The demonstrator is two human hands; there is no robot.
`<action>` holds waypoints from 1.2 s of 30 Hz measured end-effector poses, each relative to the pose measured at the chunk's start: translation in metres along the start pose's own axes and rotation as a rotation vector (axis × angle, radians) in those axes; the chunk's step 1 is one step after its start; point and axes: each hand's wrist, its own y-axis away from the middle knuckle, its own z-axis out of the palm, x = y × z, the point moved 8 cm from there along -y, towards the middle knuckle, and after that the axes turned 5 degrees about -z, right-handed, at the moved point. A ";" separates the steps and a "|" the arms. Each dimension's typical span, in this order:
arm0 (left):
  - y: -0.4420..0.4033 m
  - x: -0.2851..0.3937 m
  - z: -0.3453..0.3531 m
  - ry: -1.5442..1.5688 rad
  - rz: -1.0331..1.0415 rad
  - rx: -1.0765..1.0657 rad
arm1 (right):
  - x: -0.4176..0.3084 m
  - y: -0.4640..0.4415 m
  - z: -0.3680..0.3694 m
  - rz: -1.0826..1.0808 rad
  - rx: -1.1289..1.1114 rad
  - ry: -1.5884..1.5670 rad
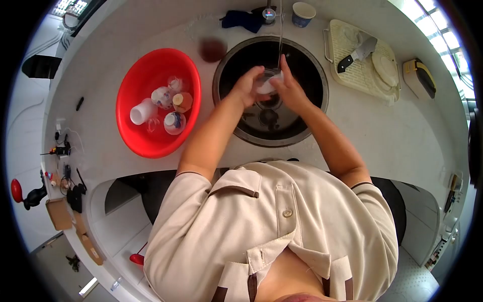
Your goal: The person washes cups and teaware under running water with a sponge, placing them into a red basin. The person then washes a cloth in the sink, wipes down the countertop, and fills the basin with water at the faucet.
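Observation:
My left hand [247, 86] curls round the side of a small clear cup [262, 86] over the sink. My right hand [293, 91] is closed from the other side, pressing a soft white piece [274, 82] against the cup; whether it is a cloth or a sponge I cannot make out. A thin stream of water [280, 43] runs down beside my right fingers. Beneath both hands lies the round dark sink [241, 121], its drain [269, 118] partly visible.
Left of the sink stands a red basin [126, 105] with several cups and jars. A brownish round item [212, 50], a dark blue cloth [241, 19], the tap [269, 14] and a paper cup [303, 14] are behind. Rightward, a drying tray [347, 38] carries a knife [358, 54].

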 end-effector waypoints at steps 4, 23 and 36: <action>0.014 0.022 0.002 -0.303 0.825 0.143 | 0.033 -0.008 -0.001 0.203 0.065 -0.453; -0.001 -0.014 0.009 0.267 0.132 -0.048 | -0.020 0.003 0.009 -0.002 -0.234 -0.221; 0.004 0.004 0.002 0.351 0.185 0.013 | -0.037 0.014 -0.017 -0.112 -0.127 -0.281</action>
